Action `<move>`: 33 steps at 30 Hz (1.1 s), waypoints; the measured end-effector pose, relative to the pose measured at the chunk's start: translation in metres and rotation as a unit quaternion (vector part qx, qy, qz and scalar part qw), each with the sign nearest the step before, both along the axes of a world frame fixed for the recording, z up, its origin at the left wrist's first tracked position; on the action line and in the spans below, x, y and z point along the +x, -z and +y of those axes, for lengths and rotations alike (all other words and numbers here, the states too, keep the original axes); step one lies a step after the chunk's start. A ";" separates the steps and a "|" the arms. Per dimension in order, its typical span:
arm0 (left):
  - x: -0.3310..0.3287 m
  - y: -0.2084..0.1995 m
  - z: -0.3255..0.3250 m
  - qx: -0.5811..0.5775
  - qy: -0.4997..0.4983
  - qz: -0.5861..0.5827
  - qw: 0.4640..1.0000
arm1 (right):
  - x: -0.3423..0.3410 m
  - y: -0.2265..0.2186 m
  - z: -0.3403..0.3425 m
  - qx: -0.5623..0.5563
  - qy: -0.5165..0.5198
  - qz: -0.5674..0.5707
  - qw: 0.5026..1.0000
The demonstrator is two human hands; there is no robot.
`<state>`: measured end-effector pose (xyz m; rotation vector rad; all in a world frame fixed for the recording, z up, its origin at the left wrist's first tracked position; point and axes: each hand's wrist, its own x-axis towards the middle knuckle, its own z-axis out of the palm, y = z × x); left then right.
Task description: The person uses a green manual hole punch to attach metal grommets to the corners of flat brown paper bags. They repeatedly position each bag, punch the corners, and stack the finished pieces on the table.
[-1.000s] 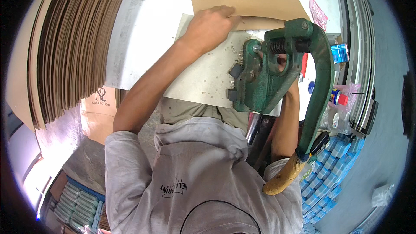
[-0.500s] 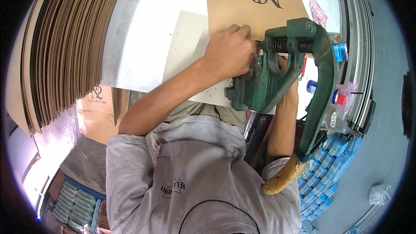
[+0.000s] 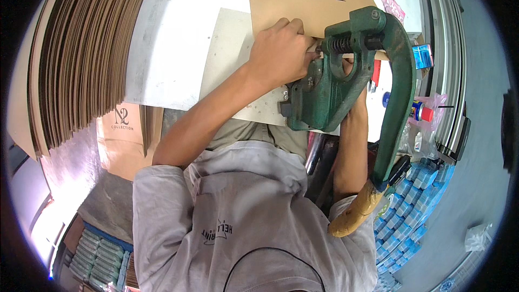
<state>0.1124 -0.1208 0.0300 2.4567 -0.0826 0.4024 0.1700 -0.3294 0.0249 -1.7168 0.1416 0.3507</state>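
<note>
A brown paper bag [image 3: 303, 8] with dark print lies flat at the top middle, its near edge reaching the jaws of a green hand press [image 3: 330, 92]. My left hand [image 3: 281, 48] is closed, fingers curled on the bag's near edge just left of the press's punch. Most of my right hand [image 3: 347, 66] is hidden behind the press frame; only a bit of it shows through the gap, close to the bag's edge. The press's long curved lever [image 3: 403, 92] ends in a yellow-wrapped handle [image 3: 351, 217] near my right upper arm, with neither hand on it.
A tall stack of brown bags [image 3: 86, 54] stands on the left, with another printed bag [image 3: 121, 135] below. A white board [image 3: 167, 38] covers the tabletop. On the right are a blue box [image 3: 423, 56], a red-capped bottle [image 3: 421, 112] and blue-wrapped packs [image 3: 405, 205].
The bag, the press and my left hand appear slightly higher and further left in the picture. My left hand stays closed at the bag's edge.
</note>
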 end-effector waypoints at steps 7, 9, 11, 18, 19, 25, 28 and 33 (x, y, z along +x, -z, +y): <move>0.000 -0.005 -0.001 0.023 0.008 0.022 0.999 | 0.013 0.012 -0.003 -0.071 -0.034 -0.045 0.996; 0.000 -0.006 -0.003 0.032 0.010 0.027 0.999 | 0.018 0.026 -0.012 -0.049 -0.050 -0.060 0.996; 0.002 -0.007 -0.006 0.050 0.013 0.033 0.998 | 0.022 0.028 -0.027 -0.081 -0.080 -0.074 0.991; -0.002 -0.007 0.000 0.042 -0.018 0.023 0.999 | -0.039 -0.165 -0.033 -0.250 -0.069 -0.343 0.903; 0.000 -0.009 0.000 0.034 -0.012 0.016 0.999 | -0.065 -0.179 -0.031 -0.269 -0.091 -0.407 0.868; 0.000 -0.008 -0.006 0.027 0.007 0.019 0.999 | -0.137 -0.133 -0.014 -0.453 -0.432 -0.453 0.635; -0.003 -0.004 -0.003 0.060 0.016 0.022 0.998 | -0.124 -0.157 -0.019 -0.398 -0.418 -0.467 0.670; 0.022 0.021 0.028 0.143 0.050 -0.020 0.988 | -0.066 -0.148 -0.046 -0.248 -0.039 -0.465 0.849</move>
